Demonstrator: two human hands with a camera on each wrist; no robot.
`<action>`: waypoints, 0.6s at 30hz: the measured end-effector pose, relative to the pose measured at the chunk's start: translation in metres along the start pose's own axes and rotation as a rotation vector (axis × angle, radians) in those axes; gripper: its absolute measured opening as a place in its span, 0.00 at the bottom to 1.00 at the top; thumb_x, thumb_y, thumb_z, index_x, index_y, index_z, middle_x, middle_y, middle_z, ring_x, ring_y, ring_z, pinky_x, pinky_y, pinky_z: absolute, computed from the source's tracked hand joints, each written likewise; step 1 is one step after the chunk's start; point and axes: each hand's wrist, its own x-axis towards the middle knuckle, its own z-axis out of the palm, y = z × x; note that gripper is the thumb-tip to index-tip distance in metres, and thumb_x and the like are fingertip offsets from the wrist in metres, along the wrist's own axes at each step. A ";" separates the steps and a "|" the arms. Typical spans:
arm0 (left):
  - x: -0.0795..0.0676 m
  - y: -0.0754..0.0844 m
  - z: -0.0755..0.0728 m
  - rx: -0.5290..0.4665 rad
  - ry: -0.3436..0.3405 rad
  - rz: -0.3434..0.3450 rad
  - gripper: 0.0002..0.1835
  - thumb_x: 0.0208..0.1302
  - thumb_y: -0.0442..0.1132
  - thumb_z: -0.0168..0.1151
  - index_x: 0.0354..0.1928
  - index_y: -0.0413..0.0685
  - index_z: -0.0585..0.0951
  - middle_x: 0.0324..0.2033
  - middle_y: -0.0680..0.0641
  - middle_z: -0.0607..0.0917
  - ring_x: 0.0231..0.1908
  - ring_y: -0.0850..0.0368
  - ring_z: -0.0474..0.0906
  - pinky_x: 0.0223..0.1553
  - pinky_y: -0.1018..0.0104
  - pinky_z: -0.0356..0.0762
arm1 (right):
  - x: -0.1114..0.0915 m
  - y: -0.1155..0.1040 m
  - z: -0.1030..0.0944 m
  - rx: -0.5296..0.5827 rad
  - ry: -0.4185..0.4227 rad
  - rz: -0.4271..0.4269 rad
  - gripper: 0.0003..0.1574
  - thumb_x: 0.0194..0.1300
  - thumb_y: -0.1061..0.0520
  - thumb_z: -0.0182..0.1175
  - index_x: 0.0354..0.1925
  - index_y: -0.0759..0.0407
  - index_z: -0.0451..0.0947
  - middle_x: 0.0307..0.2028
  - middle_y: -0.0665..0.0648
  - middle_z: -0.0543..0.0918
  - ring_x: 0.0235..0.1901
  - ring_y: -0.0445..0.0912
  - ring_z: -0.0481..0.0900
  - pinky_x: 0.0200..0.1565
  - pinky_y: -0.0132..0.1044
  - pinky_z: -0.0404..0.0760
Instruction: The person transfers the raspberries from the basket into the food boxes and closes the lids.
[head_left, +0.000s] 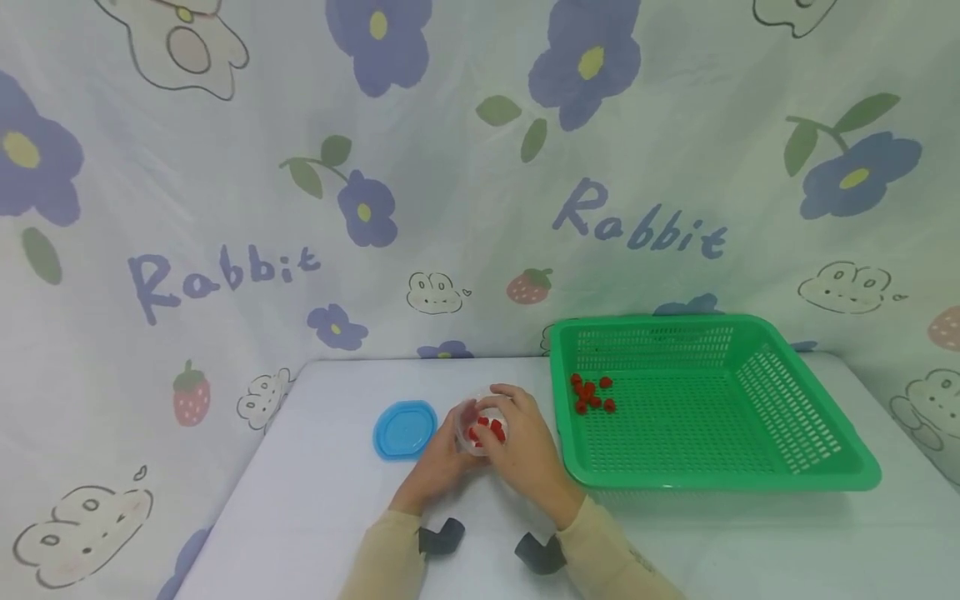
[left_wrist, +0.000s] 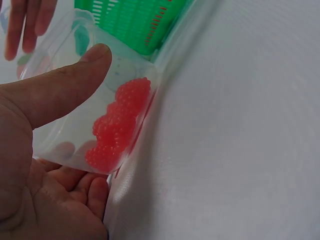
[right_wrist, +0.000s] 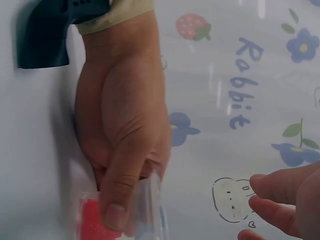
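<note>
My left hand grips a clear plastic tub low over the table, its thumb along the wall and the other fingers beneath. Several red raspberries lie against the tub's bottom. Above the tub's mouth is my right hand, fingers loosely bent and apart. In the right wrist view the fingertips of that hand hold nothing. More raspberries lie in the left part of a green basket. A blue lid rests on the table to the left of the tub.
The basket stands at the right on a white-covered table, close beside my right hand. A printed cloth hangs behind the table's far edge. Dark mounts stick out from both wrists.
</note>
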 end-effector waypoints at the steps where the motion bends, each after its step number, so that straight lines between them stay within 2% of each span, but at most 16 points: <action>1: 0.000 -0.001 0.000 0.002 0.000 -0.003 0.51 0.55 0.46 0.77 0.77 0.54 0.58 0.73 0.49 0.67 0.73 0.44 0.59 0.67 0.33 0.60 | 0.001 -0.001 -0.001 0.015 0.005 0.005 0.15 0.63 0.58 0.70 0.48 0.58 0.83 0.60 0.60 0.77 0.63 0.56 0.72 0.58 0.51 0.79; 11: 0.000 -0.001 0.001 0.017 -0.004 -0.005 0.51 0.54 0.46 0.78 0.77 0.57 0.59 0.71 0.52 0.69 0.72 0.47 0.61 0.67 0.36 0.63 | 0.006 -0.002 -0.023 0.133 0.043 0.002 0.15 0.64 0.60 0.67 0.50 0.58 0.82 0.60 0.62 0.77 0.63 0.59 0.71 0.60 0.61 0.74; 18: -0.001 0.001 0.001 0.006 -0.003 -0.010 0.51 0.53 0.46 0.79 0.76 0.57 0.59 0.71 0.52 0.69 0.72 0.47 0.61 0.67 0.36 0.63 | 0.014 0.003 -0.045 0.108 0.093 -0.026 0.16 0.64 0.59 0.68 0.50 0.58 0.82 0.58 0.61 0.79 0.61 0.58 0.74 0.59 0.61 0.74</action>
